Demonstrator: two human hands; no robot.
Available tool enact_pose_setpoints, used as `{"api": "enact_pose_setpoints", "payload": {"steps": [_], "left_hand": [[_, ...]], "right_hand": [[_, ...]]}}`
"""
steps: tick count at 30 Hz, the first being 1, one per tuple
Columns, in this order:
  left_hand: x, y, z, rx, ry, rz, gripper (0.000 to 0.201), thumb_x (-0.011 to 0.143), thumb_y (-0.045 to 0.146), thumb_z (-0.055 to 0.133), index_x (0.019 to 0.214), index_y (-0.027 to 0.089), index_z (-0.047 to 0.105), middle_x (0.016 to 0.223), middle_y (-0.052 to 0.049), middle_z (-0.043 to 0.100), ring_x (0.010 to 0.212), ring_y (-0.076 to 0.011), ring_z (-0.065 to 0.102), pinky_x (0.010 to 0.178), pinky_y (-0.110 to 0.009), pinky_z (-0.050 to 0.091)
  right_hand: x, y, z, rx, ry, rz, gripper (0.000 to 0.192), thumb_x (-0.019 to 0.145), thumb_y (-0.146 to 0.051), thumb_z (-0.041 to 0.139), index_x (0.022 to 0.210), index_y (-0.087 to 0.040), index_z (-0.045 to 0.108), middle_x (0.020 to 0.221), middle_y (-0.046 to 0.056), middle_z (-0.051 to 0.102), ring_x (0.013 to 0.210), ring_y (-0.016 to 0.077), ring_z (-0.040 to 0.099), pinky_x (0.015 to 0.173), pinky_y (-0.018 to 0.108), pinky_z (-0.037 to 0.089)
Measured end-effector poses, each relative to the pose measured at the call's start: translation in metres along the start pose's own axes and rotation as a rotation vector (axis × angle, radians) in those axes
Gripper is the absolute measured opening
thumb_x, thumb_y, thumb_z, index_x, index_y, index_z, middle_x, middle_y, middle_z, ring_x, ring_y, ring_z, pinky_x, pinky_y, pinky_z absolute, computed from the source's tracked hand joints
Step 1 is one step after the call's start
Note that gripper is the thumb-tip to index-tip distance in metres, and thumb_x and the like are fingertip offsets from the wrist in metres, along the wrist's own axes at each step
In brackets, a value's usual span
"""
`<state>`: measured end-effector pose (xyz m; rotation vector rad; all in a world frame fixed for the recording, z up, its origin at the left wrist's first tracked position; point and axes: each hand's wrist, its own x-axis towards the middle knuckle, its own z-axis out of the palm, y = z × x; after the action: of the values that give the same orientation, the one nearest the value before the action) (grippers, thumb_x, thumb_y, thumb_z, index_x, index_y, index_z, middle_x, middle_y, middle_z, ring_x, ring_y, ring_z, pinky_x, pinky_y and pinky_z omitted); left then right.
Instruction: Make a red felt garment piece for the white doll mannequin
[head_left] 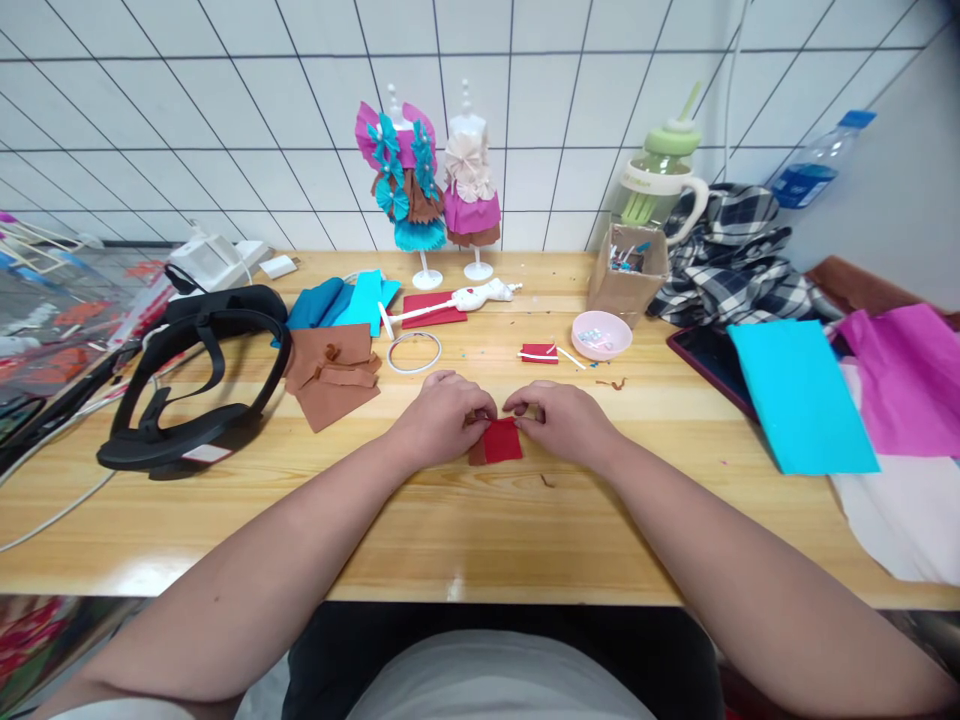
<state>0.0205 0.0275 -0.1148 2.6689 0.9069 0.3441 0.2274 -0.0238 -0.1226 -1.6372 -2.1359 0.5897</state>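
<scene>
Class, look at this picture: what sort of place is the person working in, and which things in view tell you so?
Probably a small craft or hobby workbench for making doll clothes. Two mini mannequins in fabric dresses stand by the tiled wall, felt sheets lie on the wooden table, and both hands pinch a small red fabric piece.

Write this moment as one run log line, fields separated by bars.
left hand: pinches red fabric piece | right hand: pinches same piece | piece: lies on wooden table
</scene>
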Motion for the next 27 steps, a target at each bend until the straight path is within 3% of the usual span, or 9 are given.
{"api": "enact_pose_setpoints", "payload": {"steps": [9,16,19,22,24,27], "left_hand": [[-0.002,0.005,-0.004,0.061,-0.018,0.03,0.014,0.082,0.02,0.057,0.083,0.025,0.07,0.083,0.002,0.071,0.089,-0.0187,0.06,0.103,-0.047,0.025],[-0.005,0.008,-0.01,0.199,-0.039,0.17,0.021,0.083,0.017,0.053,0.086,0.027,0.072,0.086,0.0,0.071,0.092,-0.0207,0.058,0.106,-0.055,0.017],[-0.007,0.008,-0.012,0.223,-0.054,0.198,0.022,0.082,0.017,0.054,0.087,0.027,0.073,0.085,0.0,0.071,0.092,-0.0206,0.057,0.106,-0.055,0.017],[-0.009,0.009,-0.015,0.223,-0.067,0.201,0.022,0.083,0.019,0.055,0.089,0.028,0.074,0.086,0.0,0.071,0.092,-0.0207,0.057,0.106,-0.053,0.019],[-0.009,0.011,-0.015,0.219,-0.075,0.198,0.021,0.084,0.02,0.056,0.091,0.028,0.074,0.087,-0.001,0.071,0.092,-0.021,0.056,0.106,-0.052,0.021],[-0.008,0.011,-0.016,0.188,-0.08,0.196,0.018,0.085,0.025,0.057,0.089,0.028,0.074,0.086,-0.001,0.071,0.092,-0.0208,0.057,0.105,-0.049,0.025]], "right_hand": [[-0.001,-0.003,-0.002,-0.099,-0.031,-0.052,0.024,0.081,-0.015,0.057,0.089,-0.029,0.075,0.093,-0.002,0.07,0.079,0.013,0.061,0.068,0.024,0.04],[0.0,-0.002,-0.003,-0.124,-0.054,-0.07,0.027,0.081,-0.013,0.052,0.09,-0.027,0.073,0.094,-0.001,0.068,0.085,0.0152,0.062,0.072,0.026,0.041],[-0.001,-0.004,-0.005,-0.105,-0.013,-0.023,0.028,0.082,-0.01,0.049,0.094,-0.023,0.069,0.094,0.001,0.068,0.085,0.0151,0.061,0.073,0.026,0.041],[-0.002,-0.008,-0.005,-0.104,-0.002,0.02,0.023,0.086,-0.02,0.052,0.102,-0.023,0.067,0.095,0.002,0.067,0.084,0.0155,0.061,0.072,0.026,0.04],[-0.003,-0.011,-0.003,-0.125,-0.018,0.025,0.019,0.086,-0.029,0.056,0.099,-0.024,0.068,0.095,0.003,0.066,0.084,0.0163,0.06,0.071,0.027,0.04],[-0.002,-0.012,0.001,-0.128,-0.031,0.036,0.01,0.083,-0.026,0.059,0.087,-0.024,0.068,0.093,0.002,0.064,0.086,0.017,0.06,0.07,0.027,0.039]]}}
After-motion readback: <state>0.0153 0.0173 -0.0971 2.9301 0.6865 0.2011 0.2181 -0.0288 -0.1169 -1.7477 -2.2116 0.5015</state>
